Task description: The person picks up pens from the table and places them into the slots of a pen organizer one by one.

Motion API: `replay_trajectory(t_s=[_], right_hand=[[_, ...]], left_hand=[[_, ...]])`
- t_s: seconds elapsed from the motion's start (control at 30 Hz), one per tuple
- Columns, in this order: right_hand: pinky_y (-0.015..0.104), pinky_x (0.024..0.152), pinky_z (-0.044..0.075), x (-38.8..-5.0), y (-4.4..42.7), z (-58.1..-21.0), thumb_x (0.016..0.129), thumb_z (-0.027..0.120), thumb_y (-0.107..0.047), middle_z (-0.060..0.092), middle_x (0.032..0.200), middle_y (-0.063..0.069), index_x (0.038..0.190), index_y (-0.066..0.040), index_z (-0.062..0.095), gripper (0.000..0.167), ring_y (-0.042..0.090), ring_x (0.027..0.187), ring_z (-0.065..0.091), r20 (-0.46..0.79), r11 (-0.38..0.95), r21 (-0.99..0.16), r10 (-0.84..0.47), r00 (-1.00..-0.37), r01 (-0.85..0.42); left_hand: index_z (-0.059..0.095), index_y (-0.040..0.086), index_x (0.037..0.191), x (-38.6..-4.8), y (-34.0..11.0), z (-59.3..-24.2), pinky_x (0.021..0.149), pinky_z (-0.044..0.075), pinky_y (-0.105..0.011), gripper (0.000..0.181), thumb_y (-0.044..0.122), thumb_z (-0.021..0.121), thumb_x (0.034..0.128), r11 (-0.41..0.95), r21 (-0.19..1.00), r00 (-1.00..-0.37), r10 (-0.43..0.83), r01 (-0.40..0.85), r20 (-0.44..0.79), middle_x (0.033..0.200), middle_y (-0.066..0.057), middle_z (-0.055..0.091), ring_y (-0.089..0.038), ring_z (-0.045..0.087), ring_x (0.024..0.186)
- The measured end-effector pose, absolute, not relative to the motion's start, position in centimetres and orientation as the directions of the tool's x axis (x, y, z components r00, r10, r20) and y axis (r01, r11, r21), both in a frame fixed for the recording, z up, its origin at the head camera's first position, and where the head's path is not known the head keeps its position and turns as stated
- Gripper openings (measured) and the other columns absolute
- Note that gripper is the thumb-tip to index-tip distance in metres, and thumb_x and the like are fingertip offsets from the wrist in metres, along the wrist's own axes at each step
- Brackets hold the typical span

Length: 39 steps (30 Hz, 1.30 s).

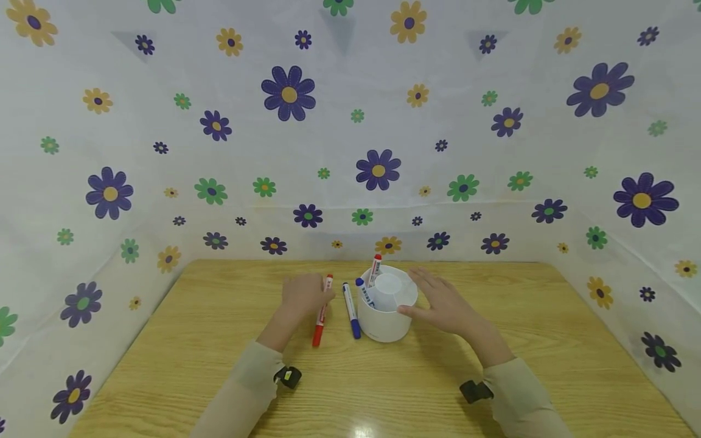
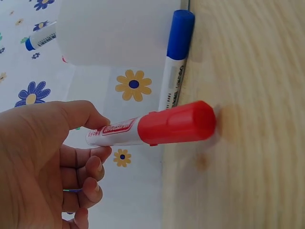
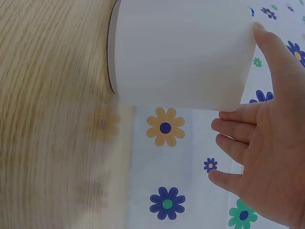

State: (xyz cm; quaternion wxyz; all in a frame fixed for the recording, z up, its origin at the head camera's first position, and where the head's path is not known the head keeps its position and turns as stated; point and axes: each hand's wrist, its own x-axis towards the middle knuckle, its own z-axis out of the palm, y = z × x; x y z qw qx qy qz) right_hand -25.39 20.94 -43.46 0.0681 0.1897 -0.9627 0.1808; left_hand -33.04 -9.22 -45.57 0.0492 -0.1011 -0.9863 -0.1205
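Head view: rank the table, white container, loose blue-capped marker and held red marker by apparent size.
1. Table
2. White container
3. Red marker and blue-capped marker, unranked: the red one shows longer, but the left hand covers part of it and it may be nearer the camera.

White flowered cloth hangs behind a wood-grain table.

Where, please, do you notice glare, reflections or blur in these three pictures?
Head view: a bright glare spot on the table at the frame's bottom edge; left wrist view: soft wood grain, and print on the red marker hard to read; right wrist view: the table faintly reflects an orange flower.
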Motion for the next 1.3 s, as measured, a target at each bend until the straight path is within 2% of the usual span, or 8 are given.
replay_trajectory(t_s=[0.37, 0.63, 0.73, 0.93, 1.23, 1.3], right_hand=[[0.061, 0.116, 0.019, -25.4, 20.9, -43.4, 0.087, 0.057, -0.063, 0.028, 0.159, 0.017, 0.152, -0.007, 0.029, 0.091, 0.037, 0.148, 0.024, 0.192, 0.865, -0.326, -0.335, -0.922, -0.382], [0.061, 0.116, 0.019, -25.6, 21.0, -43.4, 0.087, 0.056, -0.064, 0.027, 0.159, 0.017, 0.152, -0.007, 0.028, 0.091, 0.038, 0.148, 0.024, 0.201, 0.865, -0.316, -0.34, -0.919, -0.389], [0.061, 0.116, 0.019, -25.6, 21.0, -43.4, 0.087, 0.056, -0.064, 0.027, 0.159, 0.017, 0.152, -0.006, 0.028, 0.091, 0.038, 0.147, 0.024, 0.2, 0.866, -0.314, -0.339, -0.919, -0.388], [0.061, 0.116, 0.02, -25.7, 21.0, -43.2, 0.087, 0.056, -0.064, 0.027, 0.159, 0.017, 0.152, -0.005, 0.029, 0.091, 0.038, 0.147, 0.024, 0.198, 0.868, -0.312, -0.339, -0.92, -0.387], [0.06, 0.117, 0.019, -25.6, 21.0, -43.4, 0.087, 0.055, -0.065, 0.026, 0.16, 0.017, 0.152, -0.006, 0.028, 0.092, 0.038, 0.148, 0.024, 0.183, 0.868, -0.324, -0.334, -0.925, -0.377], [0.06, 0.117, 0.019, -25.6, 21.1, -43.4, 0.087, 0.055, -0.065, 0.025, 0.16, 0.017, 0.152, -0.007, 0.028, 0.092, 0.038, 0.148, 0.024, 0.18, 0.868, -0.326, -0.334, -0.925, -0.376]], left_hand=[[0.052, 0.017, 0.066, -31.6, -8.8, -43.4, 0.075, 0.034, -0.039, 0.036, 0.045, 0.062, 0.0866, 0.941, 0.249, -0.964, 0.185, 0.23, 0.191, 0.06, 0.001, 0.051, -0.019, 0.049, 0.062], [0.056, 0.017, 0.075, -30.4, -8.7, -41.7, 0.073, 0.035, -0.04, 0.025, 0.039, 0.06, 0.0861, 0.924, 0.265, -0.939, 0.2, 0.276, 0.28, 0.064, 0.002, 0.054, -0.019, 0.05, 0.064], [0.058, 0.017, 0.079, -30.1, -8.7, -41.2, 0.072, 0.036, -0.039, 0.022, 0.038, 0.06, 0.0852, 0.916, 0.264, -0.923, 0.211, 0.301, 0.322, 0.067, 0.003, 0.056, -0.019, 0.051, 0.065], [0.06, 0.017, 0.078, -29.6, -8.6, -40.3, 0.072, 0.037, -0.039, 0.021, 0.036, 0.061, 0.0858, 0.903, 0.265, -0.888, 0.213, 0.339, 0.408, 0.07, 0.003, 0.058, -0.018, 0.051, 0.068], [0.06, 0.016, 0.08, -29.0, -8.2, -39.6, 0.068, 0.034, -0.034, 0.021, 0.035, 0.063, 0.0869, 0.873, 0.286, -0.813, 0.187, 0.395, 0.551, 0.071, 0.002, 0.056, -0.018, 0.048, 0.068], [0.061, 0.015, 0.08, -29.0, -8.1, -39.5, 0.068, 0.034, -0.034, 0.021, 0.034, 0.064, 0.0867, 0.864, 0.281, -0.78, 0.181, 0.417, 0.598, 0.071, 0.002, 0.057, -0.018, 0.048, 0.068]])
